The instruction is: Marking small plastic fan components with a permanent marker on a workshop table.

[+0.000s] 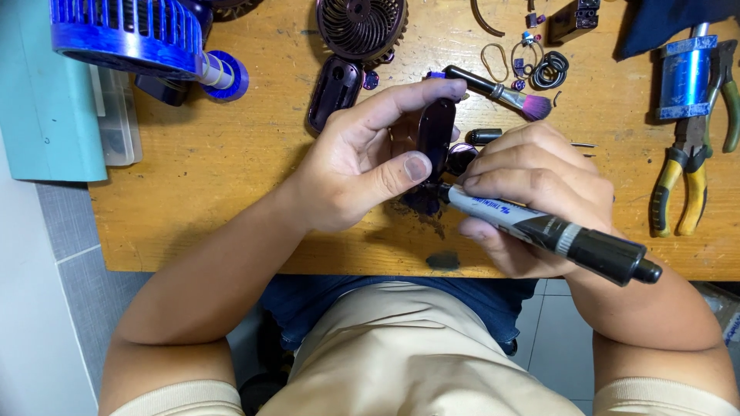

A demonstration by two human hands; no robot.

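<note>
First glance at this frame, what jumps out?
The two hands at centre: the right hand grips a fat black-and-grey marker, tip against a small dark casing pinched in the left hand. Next, the bright blue fan guard at top left of the wooden bench. Yellow-handled pliers lie at the right edge, and a pink-tipped brush sits just above the hands.

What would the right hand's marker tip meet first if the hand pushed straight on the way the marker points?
The right hand aims its marker up-left. Its tip already sits at the dark oblong part in the left hand, so that part comes first, though depth is hard to judge.
</note>
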